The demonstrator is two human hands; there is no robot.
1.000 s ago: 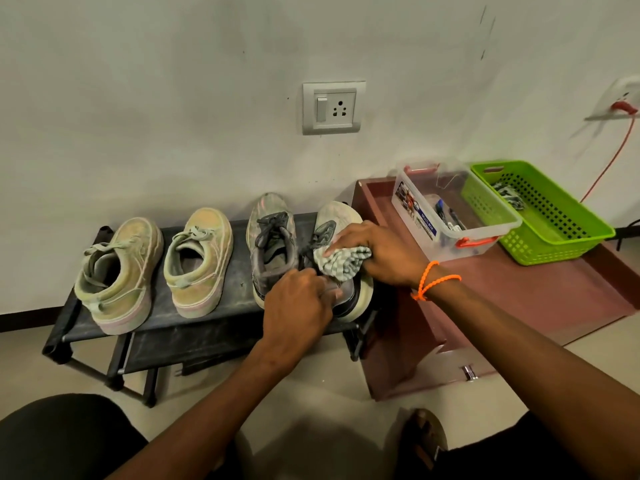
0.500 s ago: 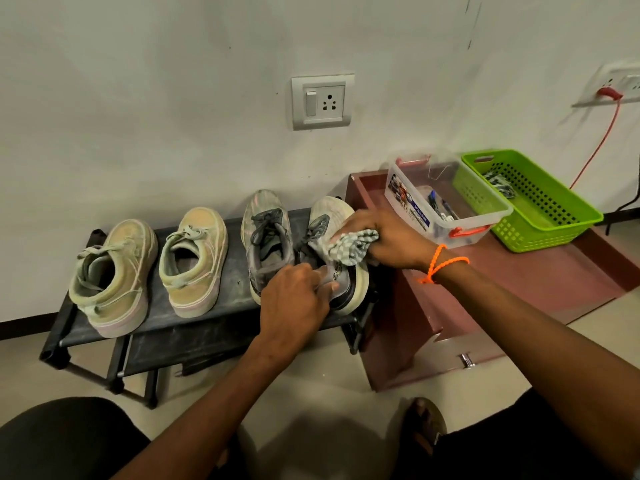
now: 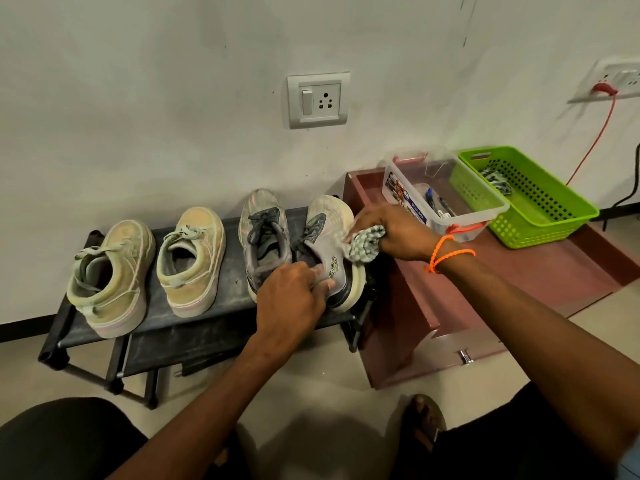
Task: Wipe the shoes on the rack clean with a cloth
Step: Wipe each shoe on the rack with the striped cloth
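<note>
Several shoes stand on a low black rack (image 3: pixel 221 317). The rightmost one, a grey running shoe (image 3: pixel 327 237), is tilted onto its outer side. My left hand (image 3: pixel 294 299) grips its heel. My right hand (image 3: pixel 391 233) holds a bunched green-and-white checked cloth (image 3: pixel 365 244) against the shoe's right side near the toe. A second grey running shoe (image 3: pixel 265 233) stands upright just left of it. Two pale beige sneakers (image 3: pixel 110 275) (image 3: pixel 192 258) stand on the rack's left half.
A maroon low table (image 3: pixel 519 271) adjoins the rack on the right, carrying a clear plastic box (image 3: pixel 443 199) with pens and a green basket (image 3: pixel 530 199). A wall socket (image 3: pixel 318 100) is above the rack. A red cable (image 3: pixel 595 140) hangs at far right.
My right hand has slid the cloth from the top of the shoe to its right side, toward the toe. The shoe is tipped further onto its side. My left hand stays at the heel.
</note>
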